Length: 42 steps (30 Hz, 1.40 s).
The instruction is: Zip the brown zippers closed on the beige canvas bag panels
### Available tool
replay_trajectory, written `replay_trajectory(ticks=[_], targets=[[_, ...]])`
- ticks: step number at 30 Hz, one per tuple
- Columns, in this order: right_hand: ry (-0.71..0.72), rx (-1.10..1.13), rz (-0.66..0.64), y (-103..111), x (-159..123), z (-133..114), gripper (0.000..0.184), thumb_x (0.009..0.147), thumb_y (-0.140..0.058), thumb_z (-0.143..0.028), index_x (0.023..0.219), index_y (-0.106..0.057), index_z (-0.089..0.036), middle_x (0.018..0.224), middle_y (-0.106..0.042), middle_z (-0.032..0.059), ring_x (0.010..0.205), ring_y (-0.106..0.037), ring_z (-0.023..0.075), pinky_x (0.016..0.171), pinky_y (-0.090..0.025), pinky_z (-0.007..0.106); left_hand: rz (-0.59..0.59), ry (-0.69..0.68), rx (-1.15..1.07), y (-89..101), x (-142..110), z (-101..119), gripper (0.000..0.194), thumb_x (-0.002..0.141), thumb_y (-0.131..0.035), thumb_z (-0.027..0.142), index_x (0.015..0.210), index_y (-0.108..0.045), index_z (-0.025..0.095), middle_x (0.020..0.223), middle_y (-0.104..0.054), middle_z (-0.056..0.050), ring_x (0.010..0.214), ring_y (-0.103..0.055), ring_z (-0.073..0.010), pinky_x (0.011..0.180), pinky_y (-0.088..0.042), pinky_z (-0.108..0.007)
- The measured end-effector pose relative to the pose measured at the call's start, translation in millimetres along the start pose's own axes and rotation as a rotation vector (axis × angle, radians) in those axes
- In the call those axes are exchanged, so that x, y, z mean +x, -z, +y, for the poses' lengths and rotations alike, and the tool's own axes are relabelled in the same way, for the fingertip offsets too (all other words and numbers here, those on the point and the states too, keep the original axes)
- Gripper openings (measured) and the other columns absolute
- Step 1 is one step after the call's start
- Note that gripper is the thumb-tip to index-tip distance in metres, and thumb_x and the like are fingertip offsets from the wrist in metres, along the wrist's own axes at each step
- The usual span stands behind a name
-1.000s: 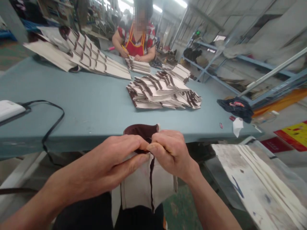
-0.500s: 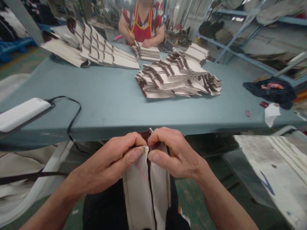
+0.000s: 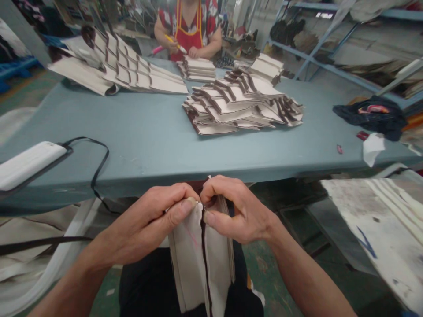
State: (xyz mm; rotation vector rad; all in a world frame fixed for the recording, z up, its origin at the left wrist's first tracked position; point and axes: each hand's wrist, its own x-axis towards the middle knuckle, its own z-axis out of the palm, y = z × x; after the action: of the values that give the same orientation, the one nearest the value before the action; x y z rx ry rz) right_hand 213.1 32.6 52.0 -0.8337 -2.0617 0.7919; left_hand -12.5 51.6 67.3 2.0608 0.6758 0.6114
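Between my hands hangs a cream fabric piece (image 3: 188, 264) with a dark brown seam down its middle and a faint pink mark on its left panel. My left hand (image 3: 161, 215) pinches the top edge just left of the seam, thumb in front and fingers behind. Close beside it, my right hand (image 3: 236, 211) is closed on the same piece at the right of the seam, its thumb by the dark strip. The fingertips behind the fabric are hidden. The lower part of the piece lies over my dark-clad lap.
On the blue-green table (image 3: 148, 154) lie stacked cream pieces with brown edges (image 3: 238, 105), another fanned row (image 3: 132, 66) and a white device with a black strap (image 3: 33, 163). Across it, a person in a red apron (image 3: 188, 31) holds a yellow pen-like tool. A stained board (image 3: 373, 229) stands right.
My view has shifted slightly, so the table's things sit a little further left. My hands keep their pinch; the fabric's left panel slants more. The person's yellow tool has tilted differently.
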Motion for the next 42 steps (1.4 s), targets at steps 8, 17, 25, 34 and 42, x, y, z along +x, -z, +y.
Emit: replay_trajectory(ticks=[8, 17, 25, 34, 42], targets=[[-0.004, -0.121, 0.124, -3.7, 4.8, 2.5, 0.013, 0.085, -0.062, -0.018, 0.075, -0.055, -0.023, 0.071, -0.063, -0.003, 0.067, -0.055, 0.0136, 0.072, -0.043, 0.029, 0.058, 0.026, 0.075, 0.8, 9.3, 4.7, 0.034, 0.108, -0.048, 0.03, 0.08, -0.064, 0.018, 0.071, -0.062, 0.004, 0.061, -0.053, -0.0099, 0.06, -0.042, -0.022], [-0.037, -0.212, 0.111, -1.0, 2.8, 0.4, 0.023, 0.085, -0.072, -0.023, 0.069, -0.056, -0.022, 0.063, -0.061, -0.0061, 0.06, -0.051, 0.0107, 0.068, -0.039, 0.027, -0.019, 0.085, -0.022, 5.3, 6.4, 1.8, 0.032, 0.102, -0.064, 0.041, 0.081, -0.069, 0.018, 0.071, -0.063, 0.005, 0.063, -0.055, -0.0097, 0.058, -0.043, -0.019], [0.085, -0.188, 0.001, 4.9, -0.1, 9.0, 0.01, 0.1, -0.072, -0.024, 0.092, -0.069, -0.018, 0.083, -0.077, 0.0003, 0.074, -0.067, 0.0131, 0.074, -0.045, 0.025, -0.042, 0.144, 0.034, 11.7, 4.4, -2.1, 0.025, 0.099, -0.065, 0.034, 0.08, -0.074, 0.019, 0.067, -0.068, 0.005, 0.057, -0.058, -0.0081, 0.055, -0.044, -0.015], [0.229, -0.262, 0.08, -6.0, 3.1, 4.7, 0.012, 0.099, -0.064, -0.011, 0.09, -0.069, -0.016, 0.081, -0.078, 0.0037, 0.073, -0.069, 0.014, 0.076, -0.049, 0.026, 0.032, 0.198, -0.038, 7.8, 2.2, -3.2, 0.02, 0.092, -0.064, 0.025, 0.075, -0.072, 0.018, 0.061, -0.064, 0.006, 0.051, -0.052, -0.0067, 0.047, -0.038, -0.015], [0.127, -0.407, 0.114, -13.7, 3.5, 2.7, 0.018, 0.097, -0.055, -0.012, 0.084, -0.067, -0.016, 0.071, -0.072, 0.0021, 0.062, -0.061, 0.0148, 0.066, -0.041, 0.029, 0.15, 0.072, 0.181, -2.0, -2.0, -6.0, 0.019, 0.092, -0.06, 0.018, 0.074, -0.065, 0.019, 0.064, -0.061, 0.007, 0.055, -0.052, -0.0067, 0.052, -0.038, -0.017]])
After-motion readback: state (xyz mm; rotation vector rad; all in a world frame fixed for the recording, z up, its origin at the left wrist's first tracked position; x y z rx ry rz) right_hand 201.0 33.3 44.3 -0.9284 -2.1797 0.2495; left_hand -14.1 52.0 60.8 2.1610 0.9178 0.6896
